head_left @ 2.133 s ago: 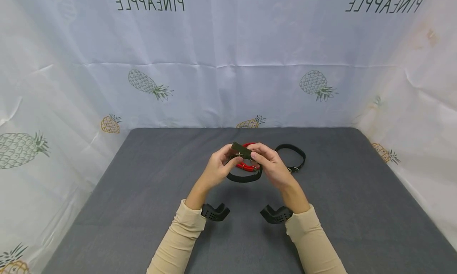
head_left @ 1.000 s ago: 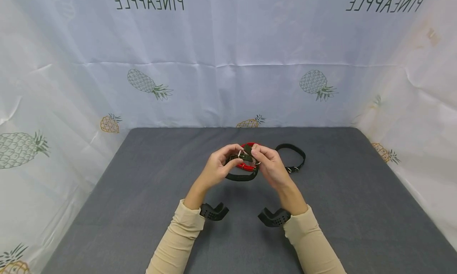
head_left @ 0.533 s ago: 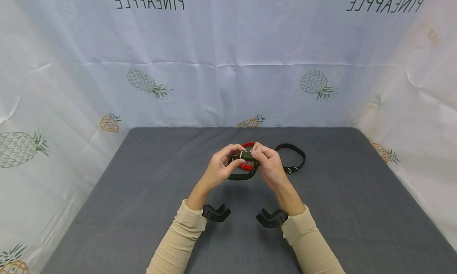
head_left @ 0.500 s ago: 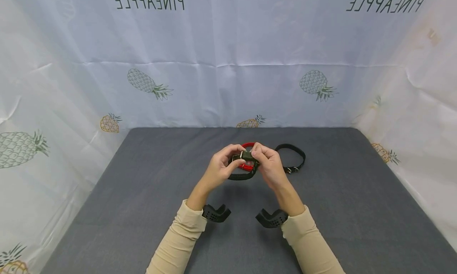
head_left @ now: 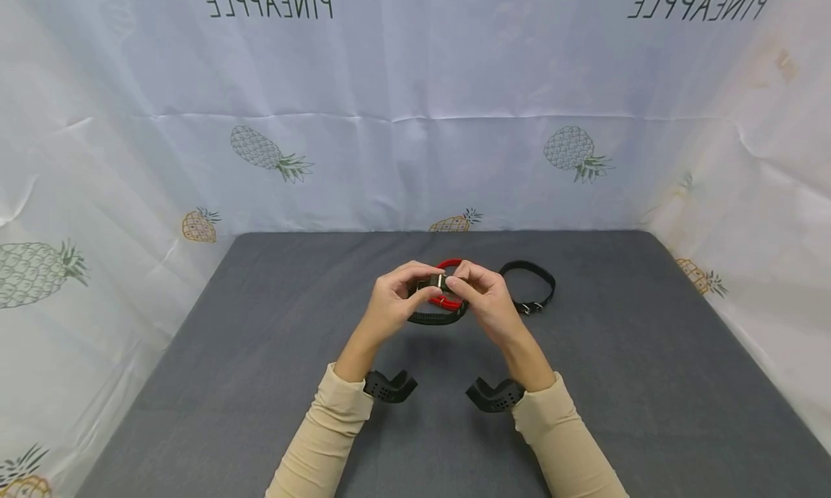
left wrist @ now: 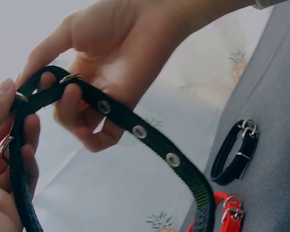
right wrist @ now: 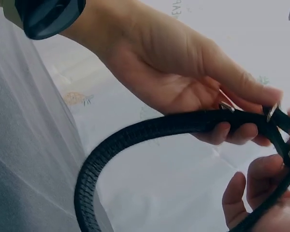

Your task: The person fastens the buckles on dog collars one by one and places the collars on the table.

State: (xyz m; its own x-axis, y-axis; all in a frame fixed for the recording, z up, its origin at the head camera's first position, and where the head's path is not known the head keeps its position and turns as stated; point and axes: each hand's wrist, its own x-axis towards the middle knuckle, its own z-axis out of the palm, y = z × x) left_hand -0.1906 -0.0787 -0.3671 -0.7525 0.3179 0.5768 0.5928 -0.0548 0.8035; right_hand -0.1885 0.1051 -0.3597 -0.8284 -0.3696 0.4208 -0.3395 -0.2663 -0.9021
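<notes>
A dark green collar (head_left: 436, 319) with metal eyelets and a metal buckle (head_left: 441, 281) is raised off the table between both hands. My left hand (head_left: 389, 303) pinches the strap just left of the buckle, thumb below and fingers above. My right hand (head_left: 490, 303) pinches the strap at the buckle's right side, fingertips close to the left ones. Seen by the left wrist camera, the collar's eyelet row (left wrist: 139, 131) runs down from the right hand (left wrist: 116, 53). From the right wrist, the left hand (right wrist: 183, 72) holds the strap near a metal loop (right wrist: 273, 112).
Behind the hands lies a red collar (head_left: 448, 304), partly covered by them. A black collar (head_left: 553, 285) forms a loop to its right, with its buckle toward me. Both rest on the grey table (head_left: 260, 382), which has a white pineapple-print curtain (head_left: 402, 166) behind it.
The strap end, earlier held up above the buckle, has folded down and now lies at the buckle. The right fingertips have come left against it. The red and black collars stay put.
</notes>
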